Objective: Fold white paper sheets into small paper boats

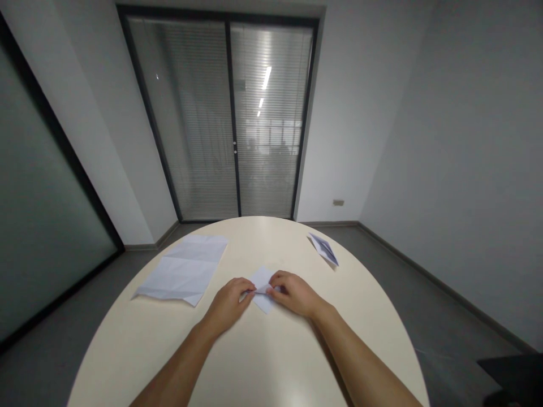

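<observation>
Pinched from both sides: folded paper (262, 276).
Left hand (230, 302) and right hand (297, 292) each grip a side; an uneven pull could skew or tear it.

Fingers (278, 278) hide parts of the folded paper (260, 277).

Small office meeting room, by the look of it. Plain pale walls (466, 141); black-framed glass panels (195, 113) backed by slatted blinds (269, 181); round cream table (246, 362).
</observation>
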`<state>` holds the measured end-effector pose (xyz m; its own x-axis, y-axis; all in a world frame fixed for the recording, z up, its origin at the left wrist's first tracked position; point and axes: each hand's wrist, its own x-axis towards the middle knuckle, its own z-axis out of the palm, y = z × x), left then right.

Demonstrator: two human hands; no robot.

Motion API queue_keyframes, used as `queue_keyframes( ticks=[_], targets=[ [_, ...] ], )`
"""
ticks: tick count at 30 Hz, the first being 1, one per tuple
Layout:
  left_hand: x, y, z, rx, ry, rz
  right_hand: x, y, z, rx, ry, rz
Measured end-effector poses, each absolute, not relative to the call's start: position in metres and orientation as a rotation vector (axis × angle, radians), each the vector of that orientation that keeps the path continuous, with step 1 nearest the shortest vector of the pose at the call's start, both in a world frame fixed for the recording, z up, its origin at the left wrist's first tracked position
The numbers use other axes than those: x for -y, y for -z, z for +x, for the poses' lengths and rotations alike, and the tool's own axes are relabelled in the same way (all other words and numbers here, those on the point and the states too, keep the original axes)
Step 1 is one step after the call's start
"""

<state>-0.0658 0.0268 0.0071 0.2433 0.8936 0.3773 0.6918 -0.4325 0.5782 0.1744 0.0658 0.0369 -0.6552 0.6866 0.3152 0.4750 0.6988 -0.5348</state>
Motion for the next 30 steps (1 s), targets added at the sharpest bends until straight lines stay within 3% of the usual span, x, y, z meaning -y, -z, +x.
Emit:
queue_keyframes(
  ticks=[20, 30],
  targets=[
    [-0.027, -0.016, -0.055, -1.783, -0.864, 2.075, -0.074, -0.029, 0.173, 2.237, -0.635, -1.134],
    [-0.029, -0.01, -0.053, -1.829, -0.853, 2.29, -0.068, -0.027, 0.161, 2.435, -0.348, -0.979]
  ],
)
